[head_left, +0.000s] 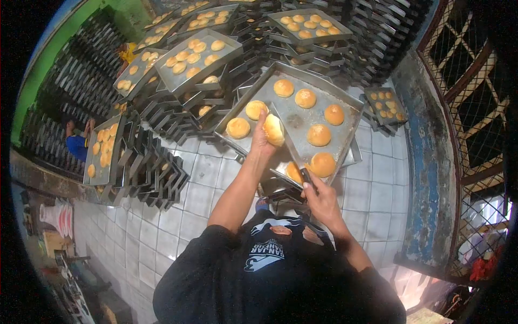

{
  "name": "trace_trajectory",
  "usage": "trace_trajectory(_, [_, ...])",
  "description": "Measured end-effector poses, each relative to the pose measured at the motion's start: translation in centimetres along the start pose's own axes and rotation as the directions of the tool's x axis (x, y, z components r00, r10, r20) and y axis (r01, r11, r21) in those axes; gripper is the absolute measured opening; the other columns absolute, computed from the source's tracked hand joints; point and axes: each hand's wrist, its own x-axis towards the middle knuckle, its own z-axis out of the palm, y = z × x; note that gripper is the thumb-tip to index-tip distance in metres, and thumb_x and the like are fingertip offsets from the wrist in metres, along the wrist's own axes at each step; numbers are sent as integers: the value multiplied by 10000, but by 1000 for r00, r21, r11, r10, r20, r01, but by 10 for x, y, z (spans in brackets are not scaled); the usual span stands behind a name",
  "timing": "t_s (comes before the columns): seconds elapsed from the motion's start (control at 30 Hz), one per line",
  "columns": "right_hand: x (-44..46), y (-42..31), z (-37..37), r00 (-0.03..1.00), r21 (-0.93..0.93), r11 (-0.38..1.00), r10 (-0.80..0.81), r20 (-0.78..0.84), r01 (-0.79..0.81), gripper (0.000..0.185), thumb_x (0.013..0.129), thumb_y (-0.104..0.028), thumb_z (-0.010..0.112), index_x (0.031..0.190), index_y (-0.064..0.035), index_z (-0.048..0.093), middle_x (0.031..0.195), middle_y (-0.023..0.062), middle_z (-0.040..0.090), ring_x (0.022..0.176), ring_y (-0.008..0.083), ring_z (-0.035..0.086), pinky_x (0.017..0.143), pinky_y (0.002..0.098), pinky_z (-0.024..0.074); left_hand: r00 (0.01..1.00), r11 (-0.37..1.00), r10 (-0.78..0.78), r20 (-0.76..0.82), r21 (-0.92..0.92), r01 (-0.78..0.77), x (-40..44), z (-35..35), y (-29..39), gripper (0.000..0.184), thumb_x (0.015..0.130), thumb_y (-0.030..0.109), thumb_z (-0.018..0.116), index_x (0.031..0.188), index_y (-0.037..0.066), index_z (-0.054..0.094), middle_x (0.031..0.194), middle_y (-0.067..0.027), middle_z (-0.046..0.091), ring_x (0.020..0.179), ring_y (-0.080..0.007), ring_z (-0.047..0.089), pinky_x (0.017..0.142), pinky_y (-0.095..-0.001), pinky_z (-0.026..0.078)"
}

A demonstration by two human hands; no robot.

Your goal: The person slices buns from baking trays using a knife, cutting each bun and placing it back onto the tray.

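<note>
A round bun (273,130) is tilted up in my left hand (261,139), its pale side turned toward the right. My right hand (319,197) is closed around the dark handle of a long knife (287,136). The blade slants up and left, close beside the bun; whether it touches the crust I cannot tell. Under both hands lies a metal baking tray (345,89) with several golden buns, among them one at the near corner (322,164) and one at the left (238,128).
Stacked trays of buns (197,59) rise at the back left, with another stack (310,24) behind. A lower stack (102,148) stands at left. Right of my tray, a small tray pile (385,105) sits by the wall. Part of another person (77,144) shows at far left.
</note>
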Motion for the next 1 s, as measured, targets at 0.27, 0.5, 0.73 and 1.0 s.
trace_trajectory(0.27, [46, -20, -7, 998, -13, 999, -52, -45, 51, 447, 1022, -236, 559, 1415, -23, 573, 761, 116, 671, 728, 189, 664, 714, 337, 521, 998, 962, -30, 55, 274, 14, -28, 10, -23, 433, 927, 468, 753, 1125, 96, 657, 985, -52, 714, 911, -195, 705, 783, -364, 589])
trace_trajectory(0.5, [14, -31, -21, 993, 59, 996, 57, 103, -64, 445, 1010, -242, 567, 1386, -6, 590, 785, 182, 709, 748, 285, 726, 731, 399, 551, 988, 963, 128, 83, 227, -144, -9, -7, 11, 376, 925, 323, 782, 1189, 88, 651, 1023, -35, 730, 908, -174, 716, 810, -350, 600])
trace_trajectory(0.73, [35, -18, -8, 996, 117, 990, 66, 56, -73, 414, 1033, -221, 565, 1407, -46, 592, 754, 40, 668, 631, 117, 583, 607, 299, 482, 995, 936, 23, 97, 349, -55, -24, -6, -23, 305, 948, 317, 751, 1132, 104, 635, 999, -39, 707, 884, -188, 702, 796, -356, 598])
trace_trajectory(1.0, [6, -14, -15, 991, 67, 995, 67, 118, -75, 439, 1034, -219, 545, 1428, -28, 564, 702, 118, 657, 705, 187, 687, 729, 351, 545, 991, 942, 128, 49, 308, -137, -15, -6, -1, 263, 966, 302, 734, 1102, 101, 633, 967, -49, 692, 841, -182, 702, 720, -348, 608])
